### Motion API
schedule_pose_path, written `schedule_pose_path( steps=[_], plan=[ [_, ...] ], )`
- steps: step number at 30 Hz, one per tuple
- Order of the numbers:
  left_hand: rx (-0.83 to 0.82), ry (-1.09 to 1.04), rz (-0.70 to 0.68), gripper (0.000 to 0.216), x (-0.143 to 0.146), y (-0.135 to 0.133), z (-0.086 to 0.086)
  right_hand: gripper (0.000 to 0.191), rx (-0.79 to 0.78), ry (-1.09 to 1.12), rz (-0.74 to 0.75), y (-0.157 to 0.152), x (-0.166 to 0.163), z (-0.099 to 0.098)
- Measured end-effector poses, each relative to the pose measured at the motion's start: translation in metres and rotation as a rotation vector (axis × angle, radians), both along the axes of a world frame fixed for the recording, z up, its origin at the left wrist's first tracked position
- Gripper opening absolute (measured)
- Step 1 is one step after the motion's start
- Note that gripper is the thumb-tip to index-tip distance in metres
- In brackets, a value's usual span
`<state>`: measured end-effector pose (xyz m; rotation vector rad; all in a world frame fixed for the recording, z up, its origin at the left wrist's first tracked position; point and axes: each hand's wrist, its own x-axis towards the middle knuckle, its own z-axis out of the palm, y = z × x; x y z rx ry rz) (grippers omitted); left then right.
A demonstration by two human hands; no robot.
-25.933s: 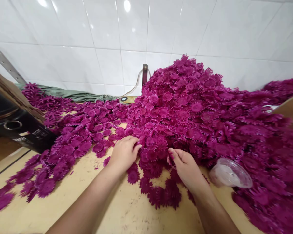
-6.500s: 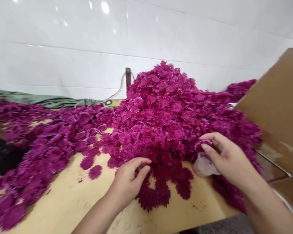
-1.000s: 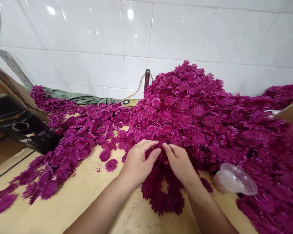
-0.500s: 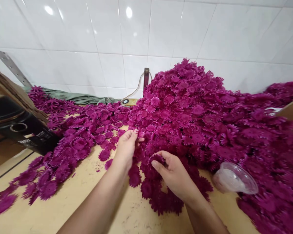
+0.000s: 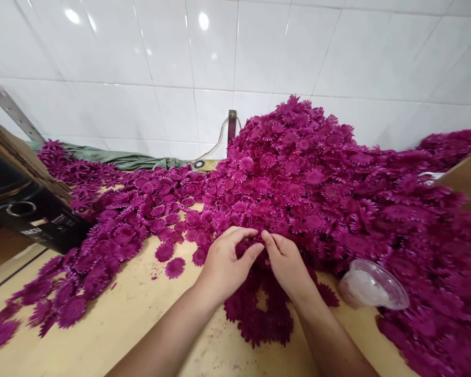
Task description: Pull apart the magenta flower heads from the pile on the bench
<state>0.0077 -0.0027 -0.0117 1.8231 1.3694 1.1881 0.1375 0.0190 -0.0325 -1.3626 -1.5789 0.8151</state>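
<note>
A tall heap of magenta fabric flower heads (image 5: 298,173) fills the back and right of the wooden table (image 5: 133,324). My left hand (image 5: 225,264) and my right hand (image 5: 286,264) meet at the heap's near edge, fingertips pinched together on a magenta flower head (image 5: 257,242) between them. Under my wrists lies a small dark cluster of flowers (image 5: 265,314). Thinner rows of flowers (image 5: 113,235) spread to the left.
A clear plastic cup (image 5: 372,285) lies on its side right of my right hand. A black box with a cardboard flap (image 5: 27,209) stands at the left. A green cloth (image 5: 118,157) and a cable (image 5: 220,141) run along the white tiled wall. A cardboard edge (image 5: 467,178) shows at right.
Half a second ago my hands were apart, the left lifted at the pile with a flower, the right lower holding one. Now they have come together at the heap's edge.
</note>
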Motion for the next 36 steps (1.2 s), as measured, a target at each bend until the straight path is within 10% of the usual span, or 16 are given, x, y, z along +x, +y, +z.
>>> schedule_pose_path(
  steps=[9, 18, 25, 36],
  plan=[
    [-0.033, 0.073, 0.063, 0.015, 0.0, 0.007, 0.0, 0.026, -0.076, 0.104, 0.255, -0.011, -0.002, 0.005],
    [-0.085, -0.496, 0.451, 0.01, -0.029, 0.039, 0.007, 0.008, -0.069, 0.018, 0.32, -0.025, -0.005, 0.002],
    [0.021, -0.161, 0.186, 0.038, -0.034, 0.033, -0.007, 0.017, 0.005, 0.115, 0.134, -0.014, 0.009, 0.008],
    [0.082, 0.05, 0.018, 0.019, -0.012, 0.0, 0.002, 0.027, 0.025, -0.034, -0.017, -0.004, 0.003, 0.009]
  ],
)
